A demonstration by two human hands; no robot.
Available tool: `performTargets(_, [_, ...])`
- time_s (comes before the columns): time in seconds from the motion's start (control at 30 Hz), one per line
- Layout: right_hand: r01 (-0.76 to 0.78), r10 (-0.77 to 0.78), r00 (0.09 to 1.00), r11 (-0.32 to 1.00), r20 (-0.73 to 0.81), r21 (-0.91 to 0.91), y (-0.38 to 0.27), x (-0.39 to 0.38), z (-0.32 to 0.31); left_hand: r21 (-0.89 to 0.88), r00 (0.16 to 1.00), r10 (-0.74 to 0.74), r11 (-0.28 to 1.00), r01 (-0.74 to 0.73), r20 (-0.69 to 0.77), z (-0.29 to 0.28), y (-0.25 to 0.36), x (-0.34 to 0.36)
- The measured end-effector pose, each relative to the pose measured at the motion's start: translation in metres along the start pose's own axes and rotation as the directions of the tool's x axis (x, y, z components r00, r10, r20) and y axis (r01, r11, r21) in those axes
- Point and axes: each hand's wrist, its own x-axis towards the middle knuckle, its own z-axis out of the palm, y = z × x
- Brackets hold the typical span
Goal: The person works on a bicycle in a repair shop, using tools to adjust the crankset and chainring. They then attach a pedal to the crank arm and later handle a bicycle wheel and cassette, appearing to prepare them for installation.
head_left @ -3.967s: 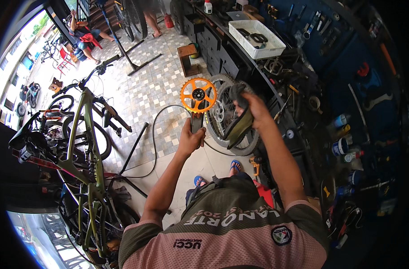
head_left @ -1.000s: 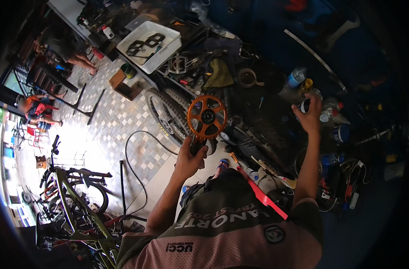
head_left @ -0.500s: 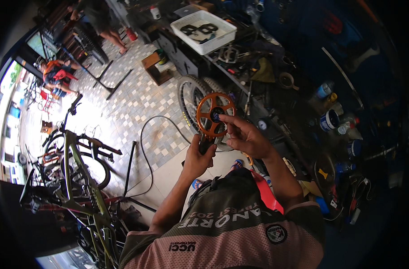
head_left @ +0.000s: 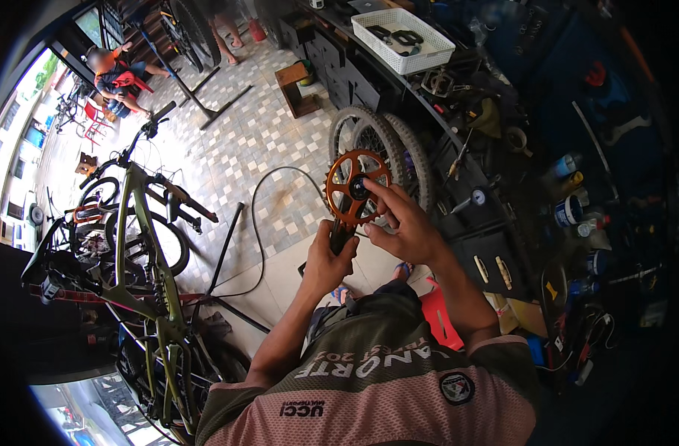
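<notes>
An orange toothed ring (head_left: 356, 186) is being held up in front of the body, and a bike wheel (head_left: 424, 160) is being partly hidden behind it. The dark crank arm (head_left: 342, 235) under the ring is being gripped tight by the left hand (head_left: 329, 262) — the fingers are being wrapped around it, and the thumb is being pressed along its side.

The right hand (head_left: 409, 232) is being held at the ring. Its pointing finger is being set on the round dark middle, while the other fingers are being bent in and the thumb is being stuck out below. Whether some small thing is being pinched there cannot be told, as the palm is being hidden.

To the right, a long dark bench (head_left: 433, 111) is being crowded with tools and bike parts. At its far end a white basket (head_left: 430, 59) is being filled in part by some dark pieces (head_left: 404, 39). A round gauge (head_left: 478, 196) is being seen nearer. A bright red thing (head_left: 438, 316) is being shown just beside the right forearm.

To the left, a green bike (head_left: 168, 327) is being seen, and a thin black hose (head_left: 264, 256) is being looped over the floor (head_left: 265, 141) — farther back, a person (head_left: 115, 80) is being seen sitting.
</notes>
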Motion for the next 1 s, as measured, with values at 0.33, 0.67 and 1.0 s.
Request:
performTargets(0.33, [-0.046,0.045,0.998,0.999,0.041,0.017,-0.002,0.010,0.016,0.161,0.994,0.051,0.986,-0.035,-0.101,-0.009,-0.011,-0.003])
performTargets(0.67, [0.077,-0.065,0.997,0.817,0.042,-0.571,-0.010,0.026,-0.005,0.198,0.995,0.009,0.980,0.010,-0.096,-0.002,0.007,0.013])
performTargets(1.0, [0.294,-0.198,0.948,0.249,0.248,-0.923,-0.016,0.048,-0.016,0.198,0.997,-0.027,0.979,0.042,-0.078,0.010,0.022,0.027])
